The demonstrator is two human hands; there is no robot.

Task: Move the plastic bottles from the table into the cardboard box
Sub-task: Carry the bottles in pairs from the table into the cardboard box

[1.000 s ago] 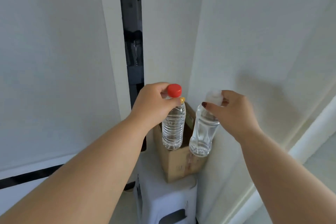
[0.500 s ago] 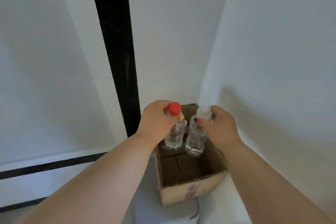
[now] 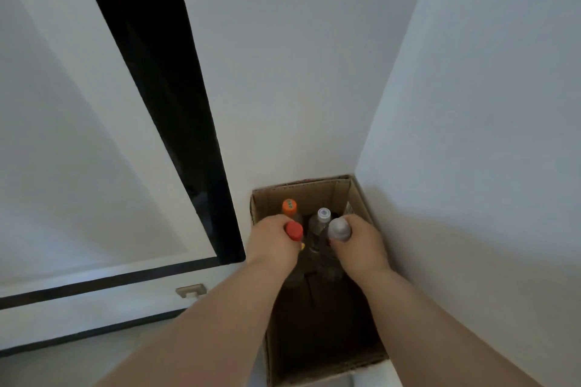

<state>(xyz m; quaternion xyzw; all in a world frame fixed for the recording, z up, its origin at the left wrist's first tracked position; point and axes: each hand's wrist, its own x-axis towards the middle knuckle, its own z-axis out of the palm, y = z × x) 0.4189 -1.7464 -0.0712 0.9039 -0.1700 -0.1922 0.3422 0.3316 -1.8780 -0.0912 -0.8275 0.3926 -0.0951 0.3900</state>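
Observation:
An open cardboard box (image 3: pixel 342 188) stands in the corner of two white walls. My left hand (image 3: pixel 272 240) grips the neck of a clear bottle with a red cap (image 3: pixel 294 230), lowered inside the box. My right hand (image 3: pixel 358 243) grips a clear bottle with a white cap (image 3: pixel 339 229), also down inside the box. Behind them stand two more bottles in the box, one with an orange cap (image 3: pixel 289 206) and one with a clear cap (image 3: pixel 323 214). The bottle bodies are mostly hidden in the box's dark inside.
A white wall (image 3: pixel 471 135) closes the right side and another the back. A dark vertical gap (image 3: pixel 163 97) runs beside a white panel on the left. A small metal fitting (image 3: pixel 190 291) sits low on the left. The near half of the box is dark.
The view has tilted down over the box. Both hands have lowered their bottles from above the box rim down into it, beside two bottles that stand there.

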